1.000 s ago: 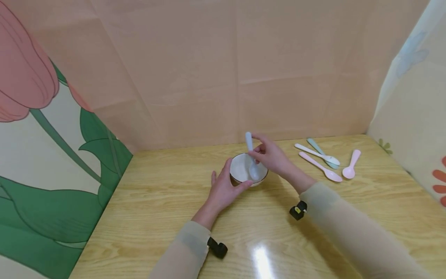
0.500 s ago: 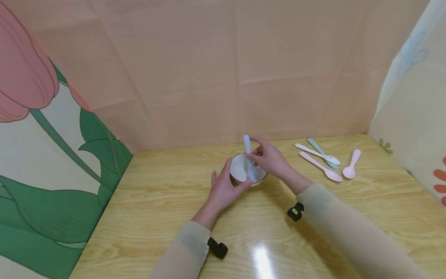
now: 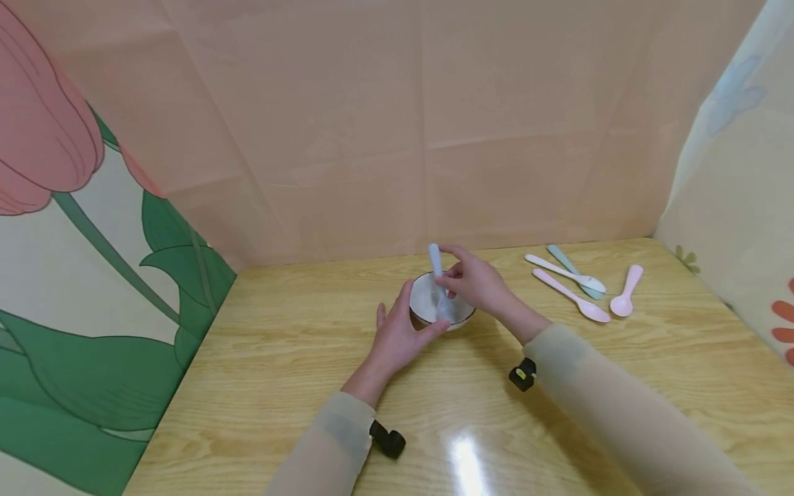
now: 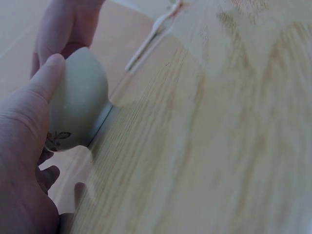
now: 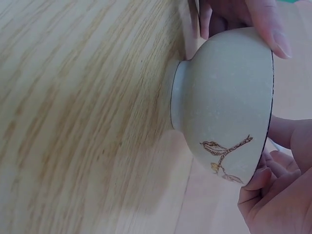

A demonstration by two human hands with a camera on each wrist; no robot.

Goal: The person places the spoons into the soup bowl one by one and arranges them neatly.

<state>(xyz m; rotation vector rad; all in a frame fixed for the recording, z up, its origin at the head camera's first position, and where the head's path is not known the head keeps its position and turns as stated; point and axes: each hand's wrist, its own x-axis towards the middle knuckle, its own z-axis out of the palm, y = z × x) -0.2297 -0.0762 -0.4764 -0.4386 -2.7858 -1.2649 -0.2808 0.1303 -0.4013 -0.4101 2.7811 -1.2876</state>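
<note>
While the left hand steadies it, the bowl stands upright on the wooden table; its foot shows against the wood in the right wrist view.

Bowl: white inside, pale outside, dark line at the rim, brown leaf sprig on the wall. Placed near the far edge of the table, between the hands.

Left hand: curved round the bowl's left side, thumb along the near rim. A sound hold, in judgement; it should press just enough to keep the foot flat and stop sliding.

Right hand: fingers drawn in, pinching the handle of a pale blue spoon over the right part of the rim.

Pale blue spoon: handle raised, top leaning left; its head inside the bowl, toward the near wall. Whether it touches the bottom cannot be told.

Step in hand, as judged: working the spoon about inside the bowl. Best done with a light pinch, small even turns from the wrist, and the head kept low and off the rim. The left thumb lies near the spoon's head and wants room.

Apart, to the right: a white spoon across a green spoon, and two pink spoons, best left undisturbed by the right forearm.
</note>
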